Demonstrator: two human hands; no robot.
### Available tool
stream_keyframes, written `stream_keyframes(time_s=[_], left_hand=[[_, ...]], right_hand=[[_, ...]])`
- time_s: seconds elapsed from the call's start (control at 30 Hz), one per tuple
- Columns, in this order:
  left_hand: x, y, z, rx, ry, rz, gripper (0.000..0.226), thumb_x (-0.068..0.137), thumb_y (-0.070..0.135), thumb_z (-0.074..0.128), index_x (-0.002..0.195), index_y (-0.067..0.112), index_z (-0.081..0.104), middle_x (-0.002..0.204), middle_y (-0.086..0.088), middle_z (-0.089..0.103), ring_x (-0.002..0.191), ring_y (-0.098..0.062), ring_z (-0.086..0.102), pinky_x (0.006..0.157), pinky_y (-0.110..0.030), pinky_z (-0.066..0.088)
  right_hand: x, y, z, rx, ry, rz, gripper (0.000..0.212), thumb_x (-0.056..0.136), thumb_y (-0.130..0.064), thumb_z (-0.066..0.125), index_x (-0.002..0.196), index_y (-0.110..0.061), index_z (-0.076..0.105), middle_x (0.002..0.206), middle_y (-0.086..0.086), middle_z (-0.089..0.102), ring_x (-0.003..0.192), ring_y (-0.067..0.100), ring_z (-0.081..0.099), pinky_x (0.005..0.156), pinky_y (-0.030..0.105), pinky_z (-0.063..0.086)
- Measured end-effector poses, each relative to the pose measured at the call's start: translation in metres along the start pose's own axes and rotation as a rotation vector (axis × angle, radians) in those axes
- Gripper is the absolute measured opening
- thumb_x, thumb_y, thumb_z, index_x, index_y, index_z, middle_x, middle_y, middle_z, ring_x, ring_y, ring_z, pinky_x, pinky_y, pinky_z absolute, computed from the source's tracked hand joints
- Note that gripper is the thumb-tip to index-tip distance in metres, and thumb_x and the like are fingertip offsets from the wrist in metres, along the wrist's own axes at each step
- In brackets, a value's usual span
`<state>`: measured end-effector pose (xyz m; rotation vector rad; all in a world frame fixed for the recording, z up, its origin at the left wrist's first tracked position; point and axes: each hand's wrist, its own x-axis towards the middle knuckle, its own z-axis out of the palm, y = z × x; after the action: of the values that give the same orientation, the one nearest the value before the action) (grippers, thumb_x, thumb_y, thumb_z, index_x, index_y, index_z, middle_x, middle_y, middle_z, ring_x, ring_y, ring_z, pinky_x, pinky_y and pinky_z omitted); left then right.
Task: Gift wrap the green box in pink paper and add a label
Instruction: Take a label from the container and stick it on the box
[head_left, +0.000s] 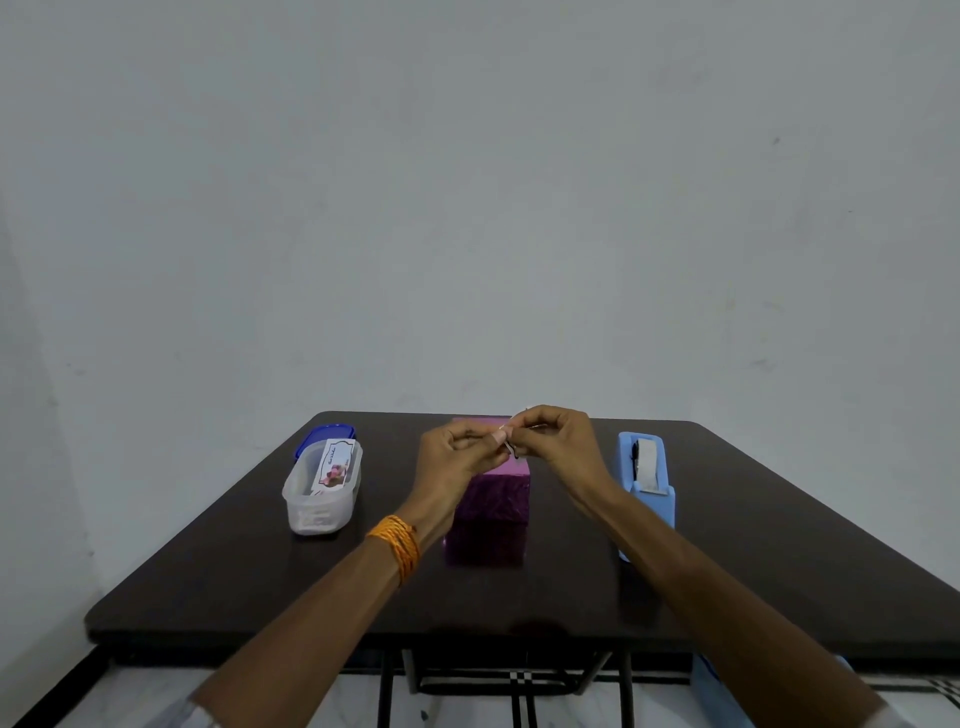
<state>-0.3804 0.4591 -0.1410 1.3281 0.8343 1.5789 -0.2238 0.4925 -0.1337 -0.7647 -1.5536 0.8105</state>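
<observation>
Over the near edge of the dark brown desk (260, 571) both forearms reach in. Mid-desk stands the box wrapped in glittery pink paper (493, 499), a clear plastic tub (319, 488) to its left, a blue tape dispenser (647, 483) to its right. Above its far end, left hand (457, 457) and right hand (556, 441) both pinch a small white label (511, 441).

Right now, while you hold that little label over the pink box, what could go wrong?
The label is tiny and pinched between the fingertips of the left hand and right hand, so it might crumple or slip from that grip. It is held above the wrapped box; if dropped, it could land crooked. The right forearm passes near the tape dispenser and might bump it.
</observation>
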Motion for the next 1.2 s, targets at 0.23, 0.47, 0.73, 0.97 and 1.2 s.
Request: stream_keyframes(time_s=[0.23,0.47,0.73,0.97,1.2], left_hand=[[0.000,0.000,0.002,-0.021,0.019,-0.006,0.012,0.087,0.008,0.070,0.094,-0.002,0.071,0.092,-0.017,0.074,0.088,-0.027,0.074,0.080,-0.032,0.060],[0.001,-0.002,0.001,-0.007,0.028,-0.010,0.014,0.088,0.006,0.068,0.095,-0.006,0.070,0.090,-0.018,0.074,0.086,-0.027,0.074,0.081,-0.032,0.060],[0.003,-0.008,0.002,0.099,0.067,0.009,0.009,0.088,0.009,0.069,0.093,0.001,0.072,0.090,-0.013,0.075,0.087,-0.023,0.074,0.082,-0.030,0.059],[0.006,-0.010,-0.013,0.124,0.334,-0.015,0.004,0.090,0.004,0.064,0.087,0.001,0.063,0.091,-0.010,0.071,0.079,-0.015,0.073,0.063,-0.021,0.058],[0.006,-0.029,-0.069,0.074,0.659,-0.228,0.005,0.093,0.004,0.057,0.089,0.003,0.061,0.109,-0.018,0.067,0.093,-0.027,0.070,0.064,-0.023,0.057]], right_hand=[[-0.003,0.000,0.000,0.002,0.002,0.003,0.009,0.084,-0.008,0.078,0.090,-0.001,0.076,0.083,0.020,0.073,0.072,0.026,0.067,0.076,0.036,0.059],[-0.006,0.001,0.002,0.004,-0.001,0.012,0.009,0.085,-0.008,0.076,0.091,-0.002,0.077,0.084,0.019,0.073,0.075,0.028,0.068,0.078,0.033,0.059],[-0.008,0.001,0.007,-0.101,0.019,-0.014,0.007,0.085,-0.013,0.078,0.088,-0.007,0.077,0.079,0.009,0.075,0.077,0.029,0.072,0.078,0.033,0.061],[-0.003,-0.005,0.012,-0.081,0.141,0.054,0.007,0.094,-0.008,0.063,0.091,-0.003,0.067,0.086,0.013,0.071,0.068,0.020,0.070,0.065,0.034,0.060],[0.000,-0.003,0.010,-0.015,0.275,0.058,0.008,0.094,-0.005,0.061,0.091,0.002,0.063,0.078,0.016,0.068,0.059,0.017,0.066,0.060,0.029,0.058]])
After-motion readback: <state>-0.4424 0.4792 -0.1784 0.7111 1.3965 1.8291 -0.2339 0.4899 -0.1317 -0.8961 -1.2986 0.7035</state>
